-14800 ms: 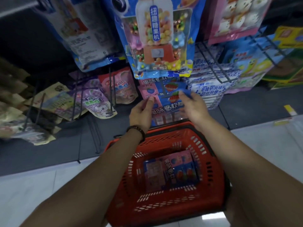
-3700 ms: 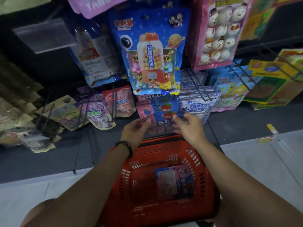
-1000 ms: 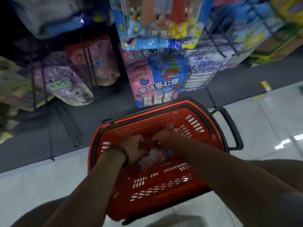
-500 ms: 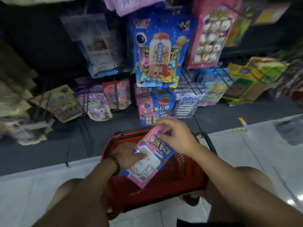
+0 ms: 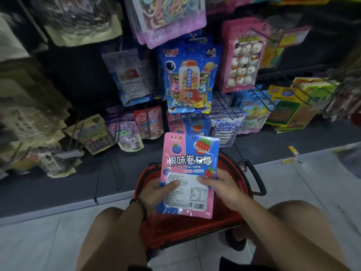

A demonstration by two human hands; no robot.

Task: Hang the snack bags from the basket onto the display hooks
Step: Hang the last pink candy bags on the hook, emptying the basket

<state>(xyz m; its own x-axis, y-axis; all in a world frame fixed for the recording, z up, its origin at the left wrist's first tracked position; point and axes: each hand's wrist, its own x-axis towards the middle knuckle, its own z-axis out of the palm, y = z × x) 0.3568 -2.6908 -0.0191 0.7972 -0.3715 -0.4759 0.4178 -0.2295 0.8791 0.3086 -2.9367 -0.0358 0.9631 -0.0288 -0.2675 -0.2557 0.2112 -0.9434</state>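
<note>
While hands (image 5: 192, 189) grip it, pink-and-blue snack bag (image 5: 189, 169), glossy, upright

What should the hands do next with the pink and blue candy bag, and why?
Probably lift the pink and blue bag up and forward toward the matching bags hanging just above it. Both the left hand and the right hand grip its lower half over the red basket, so its top edge is free to meet the hook.
</note>
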